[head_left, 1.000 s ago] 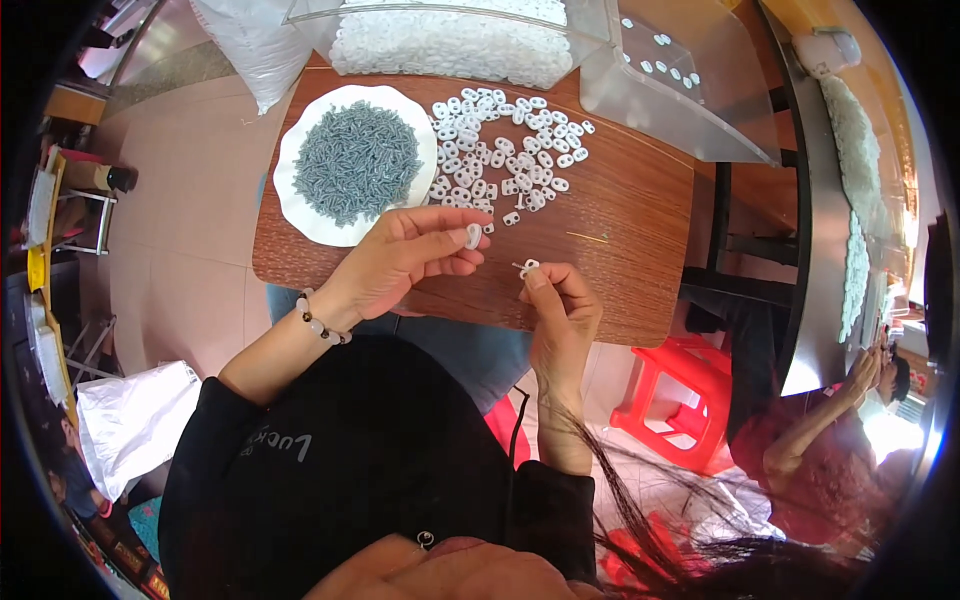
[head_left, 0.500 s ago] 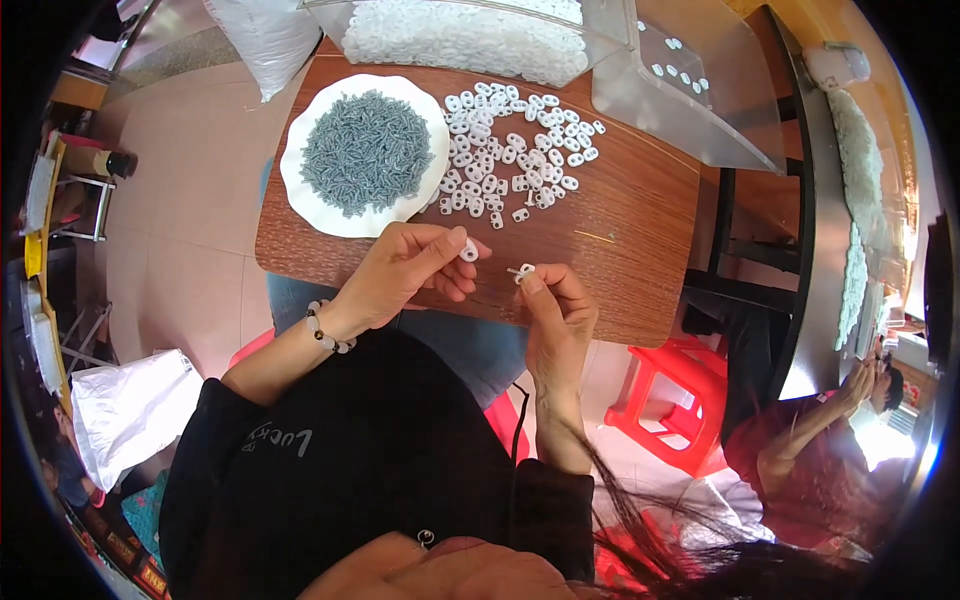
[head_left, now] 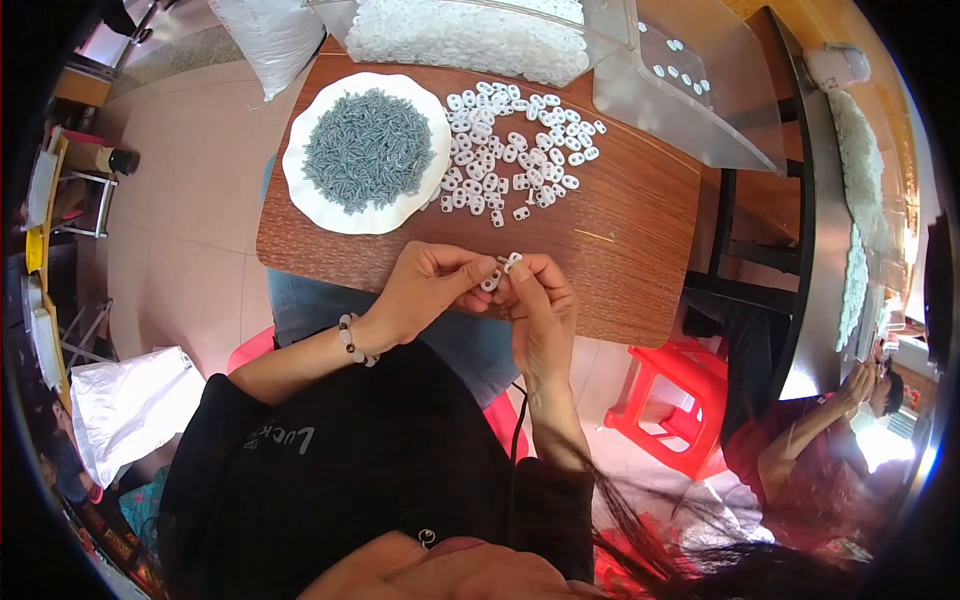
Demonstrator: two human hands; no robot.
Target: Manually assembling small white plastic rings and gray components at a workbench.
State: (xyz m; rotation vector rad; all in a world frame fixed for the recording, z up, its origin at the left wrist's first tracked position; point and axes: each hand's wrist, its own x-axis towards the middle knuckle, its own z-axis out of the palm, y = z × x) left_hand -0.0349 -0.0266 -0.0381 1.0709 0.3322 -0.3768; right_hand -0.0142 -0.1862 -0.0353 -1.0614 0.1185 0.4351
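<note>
Nearest the camera, the person's left hand (head_left: 425,295) and right hand (head_left: 540,305) meet fingertip to fingertip above the near edge of the brown wooden table (head_left: 640,250). The left thumb and forefinger are pinched together on a small white plastic oval piece (head_left: 491,284). The right fingertips are closed on a second small white plastic piece (head_left: 512,262), which appears to touch the first; the contact is too small to confirm. In the earlier frames the two hands were apart with a visible gap between them; that gap has now closed, and both hands sit nearer the table edge.

Beyond the hands, a loose heap of white plastic oval pieces (head_left: 510,150) lies on the tabletop. Just left of it stands a white scalloped plate (head_left: 300,190) holding a pile of grey metal screws (head_left: 367,148). At the far edge sits a clear plastic bin (head_left: 600,30) filled with more white pieces.
</note>
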